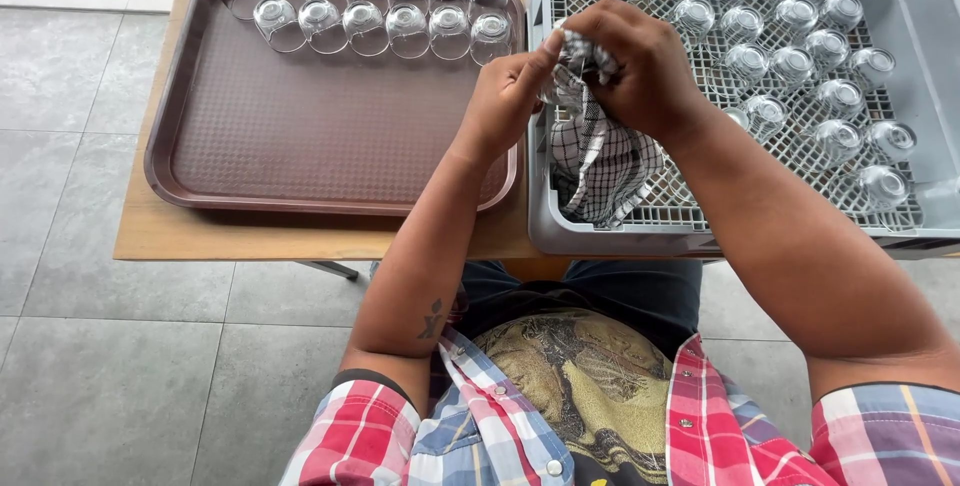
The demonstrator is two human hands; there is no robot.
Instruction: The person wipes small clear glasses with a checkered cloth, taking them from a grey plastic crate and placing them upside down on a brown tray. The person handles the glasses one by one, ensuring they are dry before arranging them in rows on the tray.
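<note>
A small clear glass (578,64) is being held over the near left corner of the grey dish rack (905,16), almost wholly wrapped in a black-and-white checked cloth (600,161) whose loose end is hanging down into the rack. The right hand (640,71) is closing its fingers over the cloth and glass from above, while the left hand (510,96) is pinching the same bundle from the side with thumb and fingertips together.

On the brown tray (300,136), 13 glasses (365,11) are standing upside down in 2 rows along the far edge, leaving most of the tray bare. In the rack, roughly 20 more glasses (800,56) are sitting upside down or tipped on the mesh. By that count, the wiping looks less than half finished. Tray and rack are resting side by side on a wooden table (300,236).
</note>
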